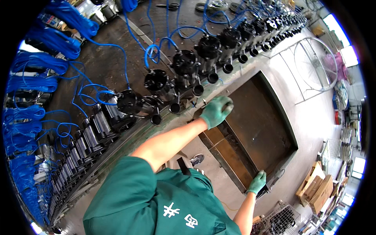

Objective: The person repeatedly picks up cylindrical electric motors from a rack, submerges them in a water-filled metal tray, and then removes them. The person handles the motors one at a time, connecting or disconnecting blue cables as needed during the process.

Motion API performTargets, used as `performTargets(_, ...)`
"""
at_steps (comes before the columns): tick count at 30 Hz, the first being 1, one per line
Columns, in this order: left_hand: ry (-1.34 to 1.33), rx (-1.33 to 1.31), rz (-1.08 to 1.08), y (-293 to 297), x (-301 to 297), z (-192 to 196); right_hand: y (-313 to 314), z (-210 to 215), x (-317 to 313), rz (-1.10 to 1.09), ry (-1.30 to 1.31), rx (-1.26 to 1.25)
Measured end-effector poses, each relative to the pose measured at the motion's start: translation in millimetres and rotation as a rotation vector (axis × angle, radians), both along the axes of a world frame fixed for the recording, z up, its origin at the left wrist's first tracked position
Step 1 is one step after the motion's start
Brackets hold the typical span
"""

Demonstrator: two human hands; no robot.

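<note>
A wide metal cart (260,117) with a rusty brown bed and raised dark green rim stands in front of me. A dark bar (239,148) crosses it between my hands. My left hand (216,111), in a green glove, is closed with curled fingers at the cart's left end, beside the workbench. What lies inside that fist is hidden. My right hand (257,182), also gloved in green, is closed around the bar at the cart's right corner. Along the bench edge stand several cylindrical pumps (159,84) with black tops and blue cables.
The workbench (113,58) runs diagonally on my left, carrying coiled blue cables (33,84). A large round fan guard (315,64) stands far right. Cardboard boxes (319,192) and a wire basket (284,217) sit to the right. My shoe (197,159) shows below.
</note>
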State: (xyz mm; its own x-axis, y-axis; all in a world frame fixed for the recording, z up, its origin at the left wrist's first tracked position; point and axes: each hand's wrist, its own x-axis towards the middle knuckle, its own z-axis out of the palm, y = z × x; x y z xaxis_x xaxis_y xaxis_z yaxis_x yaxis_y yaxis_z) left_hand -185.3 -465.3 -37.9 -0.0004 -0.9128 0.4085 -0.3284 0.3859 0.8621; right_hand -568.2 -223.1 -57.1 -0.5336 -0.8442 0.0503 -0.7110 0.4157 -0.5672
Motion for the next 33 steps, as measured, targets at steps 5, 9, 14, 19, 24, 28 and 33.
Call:
performTargets(5,-0.363,-0.219,0.395,112,160,94,66,-45,34,-0.163,-0.479,0.047)
performTargets(9,-0.061,-0.037,0.942,165,248,112,67,-39,64,-0.121,-0.603,0.087)
performTargets(14,0.275,0.186,0.609,113,307,97,51,-52,68,0.007,-0.594,0.061)
performTargets(19,0.485,0.098,0.299,108,314,80,35,-33,92,0.023,-0.667,0.054)
performTargets(24,0.214,0.295,0.218,164,196,127,15,-18,112,0.046,-0.621,0.102)
performTargets(28,0.415,0.125,0.084,173,136,166,-26,38,169,0.282,-0.618,0.187)
performTargets(33,0.932,0.474,0.007,157,78,161,-29,85,194,0.477,-1.139,0.391)
